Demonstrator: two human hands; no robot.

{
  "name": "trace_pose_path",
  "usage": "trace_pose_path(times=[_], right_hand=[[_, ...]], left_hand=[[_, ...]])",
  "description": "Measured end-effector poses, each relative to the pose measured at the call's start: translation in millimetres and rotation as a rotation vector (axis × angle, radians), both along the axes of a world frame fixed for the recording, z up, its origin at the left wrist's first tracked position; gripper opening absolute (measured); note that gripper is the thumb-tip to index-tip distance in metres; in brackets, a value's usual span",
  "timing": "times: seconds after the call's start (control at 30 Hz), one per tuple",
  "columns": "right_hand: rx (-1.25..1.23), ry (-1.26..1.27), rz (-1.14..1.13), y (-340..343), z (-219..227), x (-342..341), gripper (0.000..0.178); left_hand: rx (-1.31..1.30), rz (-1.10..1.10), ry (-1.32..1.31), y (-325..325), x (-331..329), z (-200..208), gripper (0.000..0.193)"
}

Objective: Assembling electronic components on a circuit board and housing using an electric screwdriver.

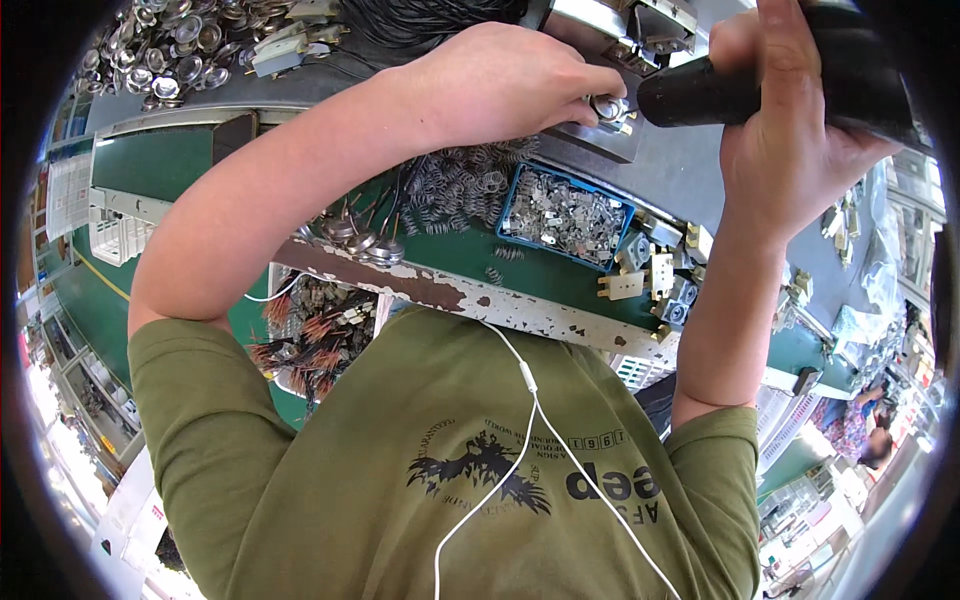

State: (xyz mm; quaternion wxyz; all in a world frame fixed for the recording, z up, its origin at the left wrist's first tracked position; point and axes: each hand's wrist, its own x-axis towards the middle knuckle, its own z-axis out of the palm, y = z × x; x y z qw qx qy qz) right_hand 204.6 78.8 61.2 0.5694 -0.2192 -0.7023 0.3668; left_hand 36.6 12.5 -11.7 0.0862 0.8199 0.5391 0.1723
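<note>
My left hand [505, 85] reaches across to the far middle of the bench. Its thumb and fingers pinch a small round shiny metal part [608, 107], held at a grey metal block [622, 146]. From the right, my right hand [785, 130] is wrapped round a black electric screwdriver [700, 94]. The tool lies nearly level, and its narrow end points left, close to the round part. Whether the tip touches it I cannot tell. Pale connector pieces [626, 286] with metal pins lie nearer to me.
A blue tray [507, 236] of small metal pieces stands below the block, beside a heap of springs [450, 190]. Round metal caps [185, 50] pile up at the far left, near black cables [420, 30]. A chipped bench edge [450, 293] runs before me; wired parts [315, 330] sit below it.
</note>
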Motion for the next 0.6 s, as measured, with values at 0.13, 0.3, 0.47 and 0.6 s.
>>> trace_pose_path(times=[0.13, 0.3, 0.47, 0.6], right_hand=[[0.085, -0.086, -0.026, 6, -1, 0, 0.015], [0.148, -0.108, 0.008, -2, 2, -8, 0.015], [0.086, -0.025, -0.075, 14, -5, 23, 0.015], [0.02, 0.052, -0.146, 40, -8, 93, 0.015]], left_hand=[[-0.129, 0.013, 0.026, 2, 0, 8, 0.028], [-0.166, -0.107, -0.018, -2, -9, 21, 0.031], [0.316, -0.063, 0.249, -14, 0, 17, 0.024], [0.277, -0.077, 0.078, -29, 26, 14, 0.027]])
